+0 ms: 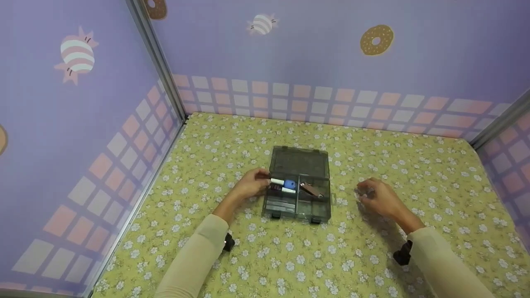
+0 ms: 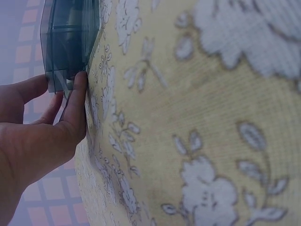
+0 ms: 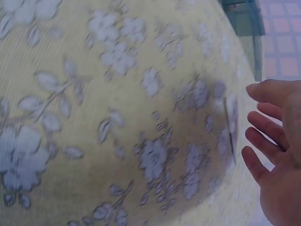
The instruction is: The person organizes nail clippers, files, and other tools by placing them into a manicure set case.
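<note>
A translucent dark plastic organizer box (image 1: pixel 314 210) lies with its lid (image 1: pixel 300 161) folded back, away from me. My left hand (image 1: pixel 251 183) holds its left side, thumb at the upper edge and fingers low against the wall, as the left wrist view shows. In the left compartment are white-and-dark sticks (image 1: pixel 289 190) and a blue rounded item (image 1: pixel 290 184). A brownish metal nail clipper (image 1: pixel 310 189) sits right of the divider. To the right of the box, my right hand (image 1: pixel 379 196) has its fingers spread and relaxed, beside a small clear flat piece (image 3: pixel 230 132) on the cloth.
A yellow floral cloth (image 1: pixel 290 256) covers the table. Purple wall panels (image 1: pixel 314 54) with pink and white squares stand behind and at both sides, joined by metal posts (image 1: pixel 159 58). A faint clear piece (image 1: pixel 334 199) shows by the box's right edge.
</note>
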The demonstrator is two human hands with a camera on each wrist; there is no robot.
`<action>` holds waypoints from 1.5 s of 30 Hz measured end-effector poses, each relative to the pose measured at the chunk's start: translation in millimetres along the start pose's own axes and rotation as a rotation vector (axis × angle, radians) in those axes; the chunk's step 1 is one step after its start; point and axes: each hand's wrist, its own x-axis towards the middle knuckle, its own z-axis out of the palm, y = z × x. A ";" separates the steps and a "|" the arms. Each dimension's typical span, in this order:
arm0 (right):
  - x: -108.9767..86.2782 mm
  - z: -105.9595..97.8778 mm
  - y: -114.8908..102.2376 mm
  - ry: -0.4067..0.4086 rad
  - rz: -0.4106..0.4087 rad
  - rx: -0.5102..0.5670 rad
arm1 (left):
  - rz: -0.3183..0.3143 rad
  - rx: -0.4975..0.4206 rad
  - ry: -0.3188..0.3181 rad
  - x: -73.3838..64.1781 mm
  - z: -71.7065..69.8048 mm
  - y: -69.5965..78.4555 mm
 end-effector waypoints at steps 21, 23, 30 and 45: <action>-10.7 2.3 6.2 -0.069 0.029 0.056 | 0.014 0.037 -0.009 -2.3 -2.5 2.0; -8.1 3.1 0.6 -0.086 0.045 0.090 | 0.015 0.033 -0.011 -2.6 -2.8 2.0; 7.6 13.3 -32.0 -0.059 0.008 0.166 | 0.015 0.006 -0.034 -4.0 -3.8 1.8; 36.5 59.1 -109.4 -0.078 -0.216 0.121 | -0.002 0.015 -0.007 -4.3 -1.9 1.2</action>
